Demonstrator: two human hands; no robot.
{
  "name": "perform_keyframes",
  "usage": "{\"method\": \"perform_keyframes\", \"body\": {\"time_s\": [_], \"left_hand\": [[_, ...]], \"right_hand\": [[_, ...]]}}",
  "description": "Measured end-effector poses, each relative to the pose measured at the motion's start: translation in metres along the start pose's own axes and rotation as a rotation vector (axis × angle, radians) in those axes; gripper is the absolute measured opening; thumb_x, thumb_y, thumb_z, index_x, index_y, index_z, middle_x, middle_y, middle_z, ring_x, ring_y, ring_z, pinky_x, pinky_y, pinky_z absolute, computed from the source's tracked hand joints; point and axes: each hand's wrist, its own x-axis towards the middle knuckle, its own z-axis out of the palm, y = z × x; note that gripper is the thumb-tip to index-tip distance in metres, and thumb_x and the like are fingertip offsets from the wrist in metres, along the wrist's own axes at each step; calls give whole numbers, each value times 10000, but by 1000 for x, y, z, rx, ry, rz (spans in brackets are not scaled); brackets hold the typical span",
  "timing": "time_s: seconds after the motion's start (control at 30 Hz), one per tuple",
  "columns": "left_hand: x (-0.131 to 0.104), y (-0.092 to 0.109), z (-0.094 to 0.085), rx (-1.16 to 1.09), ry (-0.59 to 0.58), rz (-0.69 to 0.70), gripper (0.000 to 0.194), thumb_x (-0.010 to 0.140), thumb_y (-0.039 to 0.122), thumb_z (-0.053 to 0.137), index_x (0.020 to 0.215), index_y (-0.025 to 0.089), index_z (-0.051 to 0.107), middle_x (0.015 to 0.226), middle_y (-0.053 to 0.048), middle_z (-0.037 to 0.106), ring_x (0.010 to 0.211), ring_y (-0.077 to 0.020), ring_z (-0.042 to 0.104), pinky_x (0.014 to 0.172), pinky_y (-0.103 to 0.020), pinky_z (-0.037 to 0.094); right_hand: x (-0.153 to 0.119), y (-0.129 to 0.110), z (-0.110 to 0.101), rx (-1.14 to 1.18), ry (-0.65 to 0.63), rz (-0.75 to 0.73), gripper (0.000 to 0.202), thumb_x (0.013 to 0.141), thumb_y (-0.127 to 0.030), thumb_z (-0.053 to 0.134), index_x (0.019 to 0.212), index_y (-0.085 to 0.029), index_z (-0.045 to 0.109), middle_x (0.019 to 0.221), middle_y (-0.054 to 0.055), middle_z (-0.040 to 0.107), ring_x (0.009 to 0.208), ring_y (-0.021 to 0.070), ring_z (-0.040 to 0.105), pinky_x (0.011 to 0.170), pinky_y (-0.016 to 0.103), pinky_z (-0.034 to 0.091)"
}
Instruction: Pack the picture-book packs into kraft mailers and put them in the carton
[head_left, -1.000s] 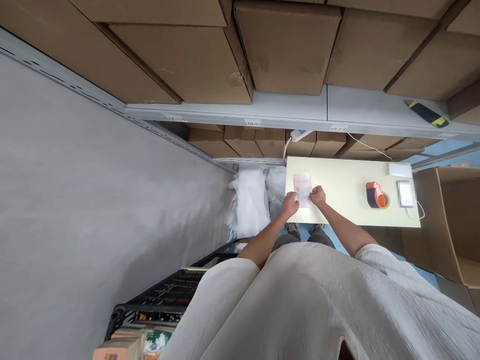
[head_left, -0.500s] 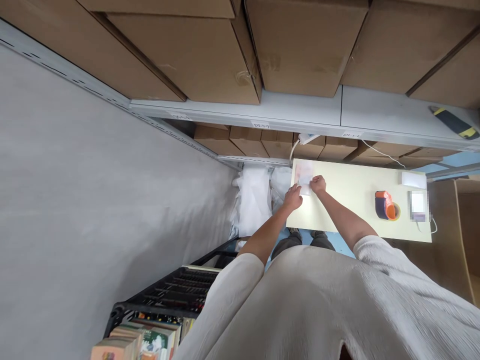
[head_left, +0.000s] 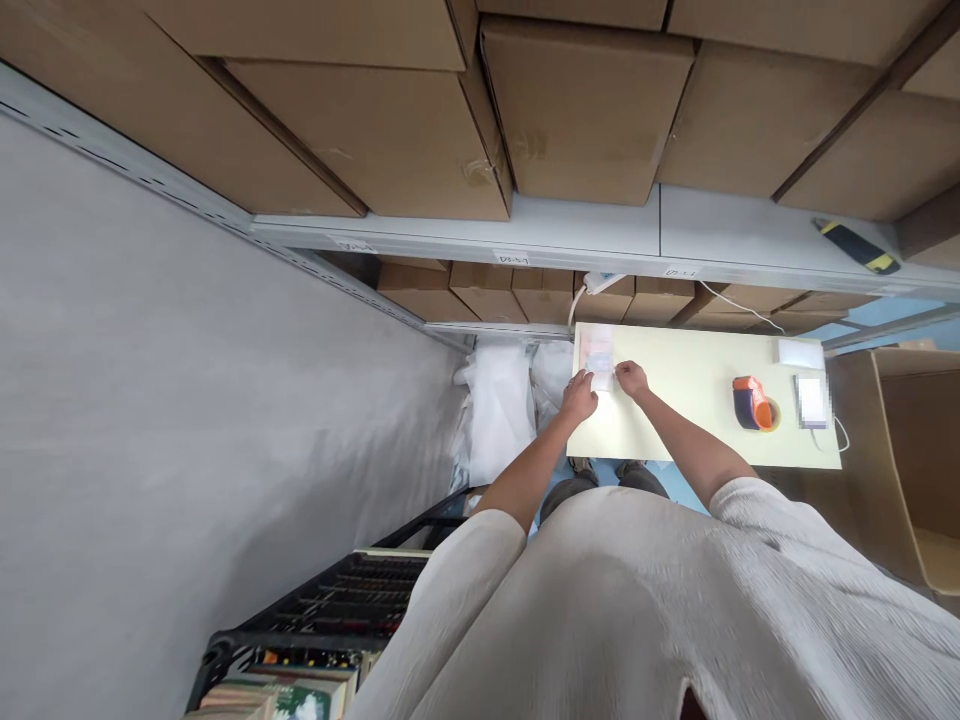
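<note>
A flat, pale item in what looks like a clear plastic sleeve lies on the left end of the cream tabletop. Its lower left corner is under the fingers of my left hand, which look closed on that edge. Just off the sleeve's right edge is my right hand, fingers pinched together. Whatever is between those fingertips is too small to make out. Further right on the table stands an orange and dark-blue tape dispenser with a roll of tape.
A white box and a blurred device with a cable sit at the table's right end. Cardboard boxes fill the shelves ahead; a utility knife lies on one. White plastic wrap and a black crate of books are left.
The view has shifted, so the table and shelves appear a little further left. My right hand's fingertips have come slightly away from the sleeve's right edge; my left hand stays at its corner.
</note>
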Motion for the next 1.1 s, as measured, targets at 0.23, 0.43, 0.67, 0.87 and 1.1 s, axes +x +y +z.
{"method": "perform_keyframes", "body": {"time_s": [0.23,0.43,0.67,0.87,1.1], "left_hand": [[-26,15,-8,2,54,7,675,984,179,591,1656,186,524,1812,-183,415,1682,-333,407,1364,-490,364],[-56,33,-3,12,149,-29,645,997,173,570,1641,182,538,1811,-180,417,1672,-337,419,1356,-493,379],[-106,62,44,-72,314,-93,654,985,150,582,1638,172,550,1795,-173,441,1667,-335,429,1375,-486,367],[-180,71,107,-153,493,-236,668,955,116,598,1621,177,577,1779,-182,459,1664,-340,430,1375,-524,368],[-289,58,139,-172,656,-396,658,960,105,593,1614,172,577,1753,-196,482,1621,-356,486,1341,-532,415]], "right_hand": [[-42,16,-38,-23,18,-92,111,918,-196,638,963,-237,731,1139,39,806,1090,194,740,1022,310,566],[-67,31,-68,-59,-17,-192,154,918,-175,622,983,-233,749,1156,46,815,1069,206,754,992,314,586],[-77,70,-95,-115,-112,-413,218,910,-184,607,1033,-215,783,1188,87,821,1072,237,758,1003,355,594],[-88,113,-92,-210,-163,-612,240,888,-193,580,1008,-210,788,1158,103,817,1092,251,752,1043,388,590],[-130,129,-46,-229,-335,-849,207,841,-218,580,931,-228,766,1018,70,809,994,240,736,1019,411,601]]}}
